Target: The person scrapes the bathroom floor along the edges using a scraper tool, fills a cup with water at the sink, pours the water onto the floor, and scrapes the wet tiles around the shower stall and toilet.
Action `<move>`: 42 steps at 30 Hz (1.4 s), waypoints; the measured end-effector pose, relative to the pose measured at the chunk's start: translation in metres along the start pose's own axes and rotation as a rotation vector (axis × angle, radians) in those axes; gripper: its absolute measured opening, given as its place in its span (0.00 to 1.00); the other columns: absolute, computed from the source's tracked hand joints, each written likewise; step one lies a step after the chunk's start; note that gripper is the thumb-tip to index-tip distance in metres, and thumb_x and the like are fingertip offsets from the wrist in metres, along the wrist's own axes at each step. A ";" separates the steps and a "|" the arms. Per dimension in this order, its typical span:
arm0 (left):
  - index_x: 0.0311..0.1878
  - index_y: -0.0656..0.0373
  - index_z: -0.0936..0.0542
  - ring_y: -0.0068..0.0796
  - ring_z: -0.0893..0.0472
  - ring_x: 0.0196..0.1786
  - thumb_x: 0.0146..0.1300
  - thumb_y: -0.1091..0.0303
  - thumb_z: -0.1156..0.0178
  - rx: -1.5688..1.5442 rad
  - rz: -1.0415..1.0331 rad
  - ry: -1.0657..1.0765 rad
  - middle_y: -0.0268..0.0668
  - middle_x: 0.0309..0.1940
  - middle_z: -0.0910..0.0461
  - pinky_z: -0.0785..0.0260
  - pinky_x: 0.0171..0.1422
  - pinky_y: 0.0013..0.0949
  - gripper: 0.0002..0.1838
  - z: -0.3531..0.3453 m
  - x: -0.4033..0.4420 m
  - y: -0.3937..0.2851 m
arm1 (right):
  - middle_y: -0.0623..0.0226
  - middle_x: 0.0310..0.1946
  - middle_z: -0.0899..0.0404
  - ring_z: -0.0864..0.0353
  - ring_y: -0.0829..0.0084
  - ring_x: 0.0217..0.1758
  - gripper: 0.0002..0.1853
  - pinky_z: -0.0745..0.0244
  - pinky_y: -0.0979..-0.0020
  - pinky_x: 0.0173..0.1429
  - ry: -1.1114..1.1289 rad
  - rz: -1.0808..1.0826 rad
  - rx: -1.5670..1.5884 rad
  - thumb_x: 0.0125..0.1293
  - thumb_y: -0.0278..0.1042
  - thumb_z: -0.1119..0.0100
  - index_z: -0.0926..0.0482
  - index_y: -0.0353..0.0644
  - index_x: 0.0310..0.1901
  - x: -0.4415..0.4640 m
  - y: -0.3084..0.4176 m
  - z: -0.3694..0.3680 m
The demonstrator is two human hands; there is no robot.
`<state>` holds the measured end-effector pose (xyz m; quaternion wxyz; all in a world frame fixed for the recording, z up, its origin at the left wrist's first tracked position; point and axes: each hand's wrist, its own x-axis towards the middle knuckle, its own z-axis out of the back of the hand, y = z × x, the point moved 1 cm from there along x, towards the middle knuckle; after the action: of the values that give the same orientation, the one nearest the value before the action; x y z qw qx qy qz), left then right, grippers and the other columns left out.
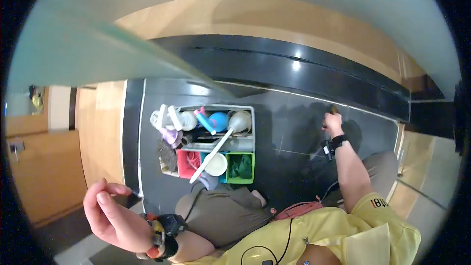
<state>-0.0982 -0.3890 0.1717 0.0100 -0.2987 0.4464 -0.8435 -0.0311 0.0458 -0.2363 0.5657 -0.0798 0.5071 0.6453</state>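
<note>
My right hand [333, 123] is low over the dark tiled floor [294, 130], its fingers closed round a small brownish thing [334, 110] whose kind I cannot make out. On the left, my left hand [110, 213] is raised with fingers loosely curled and apart, and nothing clearly shows in it. A small dark thing [135, 194] shows by its fingertips; whether they touch is unclear. Between my hands, a grey cleaning caddy [253, 130] stands on the floor. It holds several spray bottles, including a blue one [218, 121], and a white-handled brush [213, 154] lies slanted across it.
Pink [182, 169] and green [253, 169] bins sit at the caddy's near side, with a white tub [216, 165] between them. A black ledge [274, 64] runs along the far wall. At upper left a glass panel [108, 44] juts in; a wooden door [49, 172] stands further left.
</note>
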 end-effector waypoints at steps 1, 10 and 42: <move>0.40 0.68 0.25 0.24 0.30 0.28 0.64 0.70 0.51 0.019 0.010 -0.027 0.37 0.22 0.28 0.39 0.35 0.24 0.10 0.012 0.004 0.004 | 0.57 0.25 0.22 0.20 0.65 0.25 0.08 0.25 0.62 0.19 -0.059 -0.026 0.039 0.58 0.30 0.49 0.26 0.32 0.34 0.020 -0.008 -0.010; 0.42 0.67 0.23 0.19 0.26 0.29 0.65 0.71 0.49 0.493 0.214 -0.061 0.33 0.25 0.23 0.34 0.36 0.22 0.10 0.117 0.017 0.072 | 0.66 0.15 0.33 0.35 0.75 0.10 0.23 0.39 0.69 0.12 0.528 0.230 -0.211 0.57 0.28 0.50 0.34 0.32 0.55 -0.083 0.042 -0.076; 0.34 0.48 0.26 0.28 0.25 0.44 0.53 0.64 0.48 0.963 -0.082 0.505 0.28 0.34 0.25 0.37 0.44 0.37 0.05 -0.034 -0.186 0.308 | 0.62 0.17 0.27 0.32 0.75 0.12 0.31 0.35 0.76 0.15 0.858 0.216 -0.264 0.63 0.34 0.53 0.50 0.34 0.66 -0.097 -0.036 -0.050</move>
<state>-0.0397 -0.4961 -0.1684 0.0051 -0.0657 -0.0137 -0.9977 0.0082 -0.0603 -0.2145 0.2192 -0.3577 0.6143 0.6683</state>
